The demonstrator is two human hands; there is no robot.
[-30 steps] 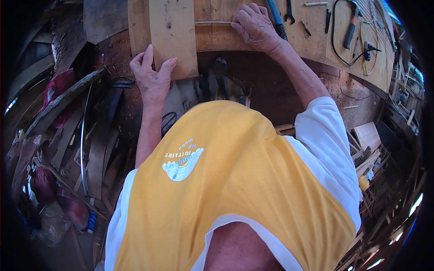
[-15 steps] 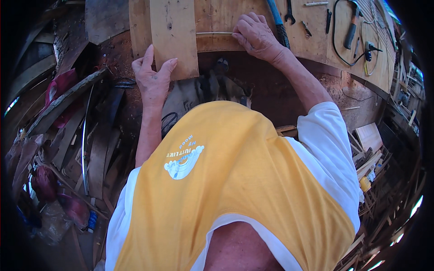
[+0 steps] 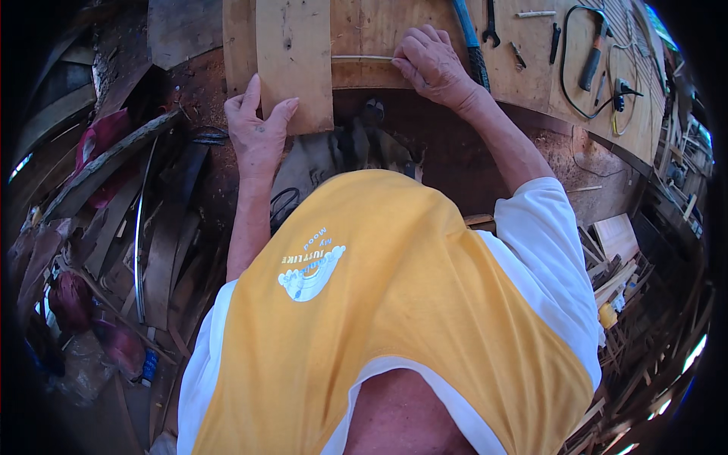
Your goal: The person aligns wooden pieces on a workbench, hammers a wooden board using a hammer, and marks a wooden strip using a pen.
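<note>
Here is the pale board [image 3: 294,72], long axis running straight away from the person, its near end jutting past the edge of the table [image 3: 531,85]; and here is the thin stick [image 3: 364,58], lying crosswise to the right of the board, nearly square to it — that right angle is the relation to watch; the stick's left end meets the board's right edge in this view, though whether it stops there or slips underneath cannot be told.

The right hand [image 3: 436,67] is the nearer one to the stick, well off to the board's right; its fingers are curled in, thumb and forefinger closed narrow on the stick's right end; the stick spans the gap from there to the board.

Over to the left hand [image 3: 259,125], at the board's near left corner: thumb and forefinger spread wide apart, forefinger up along the board's left edge, thumb tip over the near end; it appears to steady the board there — how hard it presses, the view doesn't show; the other fingers are largely hidden.

Further right of the board, just beyond the right hand, lies a blue-shafted tool [image 3: 469,38] with a dark grip; past that, a dark spanner [image 3: 491,23].
</note>
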